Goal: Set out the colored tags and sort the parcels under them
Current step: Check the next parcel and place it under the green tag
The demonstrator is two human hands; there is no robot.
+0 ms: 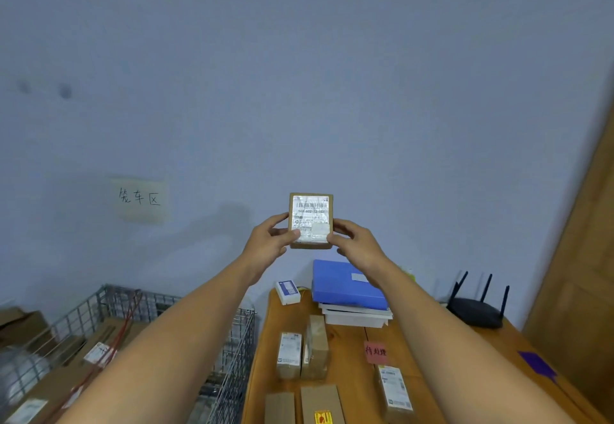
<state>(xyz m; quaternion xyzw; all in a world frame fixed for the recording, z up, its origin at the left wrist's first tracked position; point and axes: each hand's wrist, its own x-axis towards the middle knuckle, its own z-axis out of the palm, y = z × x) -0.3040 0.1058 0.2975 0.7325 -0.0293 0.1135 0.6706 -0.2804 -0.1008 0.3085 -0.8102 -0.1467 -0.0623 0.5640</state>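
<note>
I hold a small brown cardboard parcel (311,214) with a white barcode label up in front of the wall. My left hand (268,241) grips its left edge and my right hand (357,246) grips its right edge. Below, on the wooden table (349,387), a pink tag (375,352) with handwriting lies near the middle and a purple tag (537,364) lies at the right. Several brown parcels (303,354) lie left of the pink tag, and one labelled parcel (395,390) lies just below it.
A wire cage cart (159,317) with boxes stands left of the table. A blue folder (347,285) on white books, a small white box (287,291) and a black router (475,310) sit at the table's back. A handwritten paper sign (140,198) hangs on the wall.
</note>
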